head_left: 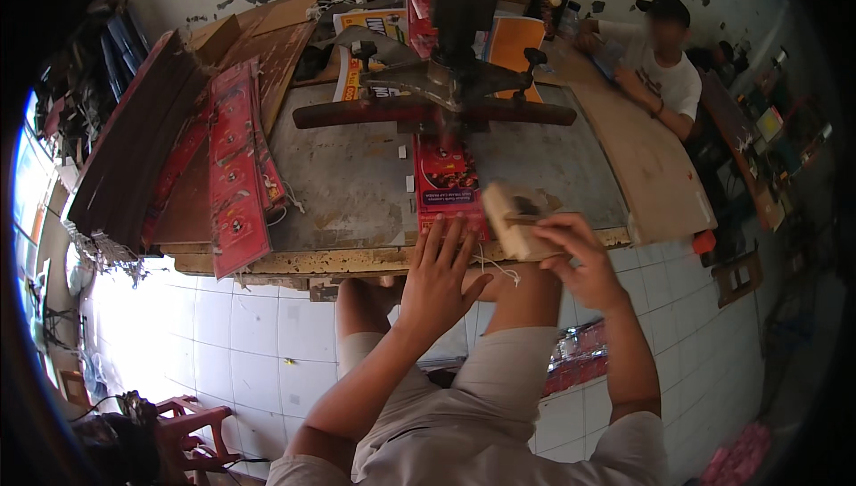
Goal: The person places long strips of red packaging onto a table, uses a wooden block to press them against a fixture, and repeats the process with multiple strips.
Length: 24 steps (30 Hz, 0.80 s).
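My left hand point(437, 274) lies flat with its fingers spread on the near end of a red printed packaging sheet point(444, 172). The sheet runs along the grey worktop point(343, 178) and passes beneath the dark metal crossbar of a press point(357, 113). Just right of the sheet, my right hand point(584, 261) grips a pale wooden block point(510, 223) by its near side, tilted over the table's front edge. A dark patch shows on the block. White string point(496, 267) hangs from the edge between my hands.
Red printed strips with strings point(236, 165) lie at the left, beside a tall stack of dark brown sheets point(134, 138). Brown board point(637, 152) covers the right side, where another person point(673, 85) sits. A red plastic stool point(194, 428) stands on the tiled floor.
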Available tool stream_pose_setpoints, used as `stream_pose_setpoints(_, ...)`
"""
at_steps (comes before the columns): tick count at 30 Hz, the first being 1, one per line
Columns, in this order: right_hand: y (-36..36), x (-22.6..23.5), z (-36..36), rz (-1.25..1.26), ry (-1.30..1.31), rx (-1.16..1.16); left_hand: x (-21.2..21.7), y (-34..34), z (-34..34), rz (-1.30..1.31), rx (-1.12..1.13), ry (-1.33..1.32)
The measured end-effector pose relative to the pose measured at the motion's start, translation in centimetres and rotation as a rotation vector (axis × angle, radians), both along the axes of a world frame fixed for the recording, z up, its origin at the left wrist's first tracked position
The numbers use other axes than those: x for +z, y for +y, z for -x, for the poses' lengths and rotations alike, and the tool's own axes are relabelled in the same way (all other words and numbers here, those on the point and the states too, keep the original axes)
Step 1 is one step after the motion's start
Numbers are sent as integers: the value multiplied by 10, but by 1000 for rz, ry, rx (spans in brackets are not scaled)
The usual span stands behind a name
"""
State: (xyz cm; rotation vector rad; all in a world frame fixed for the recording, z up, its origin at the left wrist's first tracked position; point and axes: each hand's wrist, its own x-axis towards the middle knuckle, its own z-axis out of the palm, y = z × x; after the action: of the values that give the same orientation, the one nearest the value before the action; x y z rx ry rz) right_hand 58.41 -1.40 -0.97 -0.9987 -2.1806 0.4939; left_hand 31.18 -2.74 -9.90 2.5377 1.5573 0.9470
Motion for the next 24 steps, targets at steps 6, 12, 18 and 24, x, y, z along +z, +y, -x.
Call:
stream_pose_setpoints(6,39,-3,75,33,38,141,8,2,0,44,-39,-4)
stream_pose_setpoints(12,103,-35,99,-151,-42,44,3,4,0,-17,-12,27)
stream_pose_setpoints(18,120,-44,108,-197,-40,15,4,4,1,-9,-13,5)
stream_pose_setpoints(24,120,-45,105,-149,-34,15,4,4,0,13,-24,-27)
